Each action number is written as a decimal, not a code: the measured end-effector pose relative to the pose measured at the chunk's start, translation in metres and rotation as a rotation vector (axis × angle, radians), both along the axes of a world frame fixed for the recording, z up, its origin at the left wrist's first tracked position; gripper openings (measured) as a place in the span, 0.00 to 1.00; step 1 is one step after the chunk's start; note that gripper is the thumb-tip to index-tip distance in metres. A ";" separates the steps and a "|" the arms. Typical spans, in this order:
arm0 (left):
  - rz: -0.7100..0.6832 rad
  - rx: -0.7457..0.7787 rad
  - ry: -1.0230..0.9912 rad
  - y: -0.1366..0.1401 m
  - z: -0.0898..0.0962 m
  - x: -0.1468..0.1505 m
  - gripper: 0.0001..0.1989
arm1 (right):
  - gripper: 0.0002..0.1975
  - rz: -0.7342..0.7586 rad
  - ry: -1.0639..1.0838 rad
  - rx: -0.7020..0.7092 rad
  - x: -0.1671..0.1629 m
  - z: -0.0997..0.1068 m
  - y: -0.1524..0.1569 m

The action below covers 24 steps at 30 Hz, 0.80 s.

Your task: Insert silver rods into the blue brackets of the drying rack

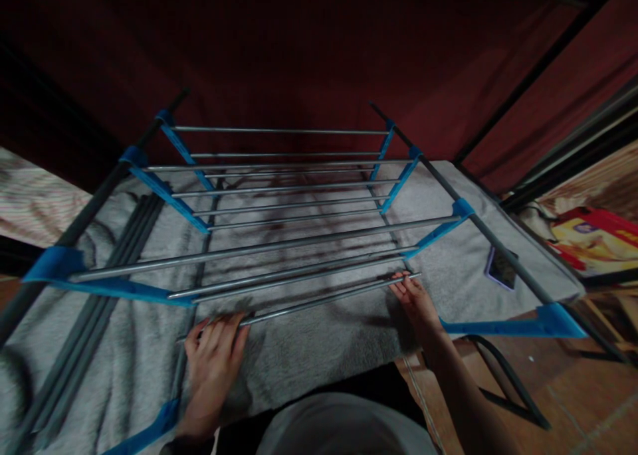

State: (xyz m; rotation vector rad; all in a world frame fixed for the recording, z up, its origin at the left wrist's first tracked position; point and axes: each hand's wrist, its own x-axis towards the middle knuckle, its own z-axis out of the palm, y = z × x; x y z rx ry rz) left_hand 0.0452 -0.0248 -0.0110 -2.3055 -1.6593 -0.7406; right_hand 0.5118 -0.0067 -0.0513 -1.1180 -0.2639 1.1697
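Observation:
A thin grey metal rod [319,302] runs across in front of me, held at both ends. My left hand [216,349] is closed over its left part, palm down, and the rod's tip sticks out past the fingers. Near the other end my right hand [413,299] pinches the rod between thumb and fingers. Just beyond stands a partly built rack of dark upright tubes [441,182], blue plastic brackets [124,287] and several grey crossbars [279,246]. The nearest blue brackets, at left [149,432] and right [513,327], have no crossbar between them.
Several loose grey tubes [107,309] lie at the left on a grey fleecy blanket [343,339]. A phone [501,268] rests on the blanket at the right. Farther right is a red and yellow box [593,239]. Dark red fabric [299,50] hangs behind the rack.

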 end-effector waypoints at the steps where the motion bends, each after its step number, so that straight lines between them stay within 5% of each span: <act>1: 0.007 -0.006 0.005 0.000 -0.002 -0.004 0.14 | 0.13 0.001 0.000 0.001 0.000 0.000 0.000; 11: -0.008 -0.033 -0.009 -0.002 -0.011 -0.007 0.05 | 0.14 -0.010 0.006 0.007 -0.001 0.000 -0.001; 24: -0.004 -0.070 -0.010 -0.001 -0.016 -0.007 0.08 | 0.14 -0.009 0.004 0.001 -0.005 0.007 0.001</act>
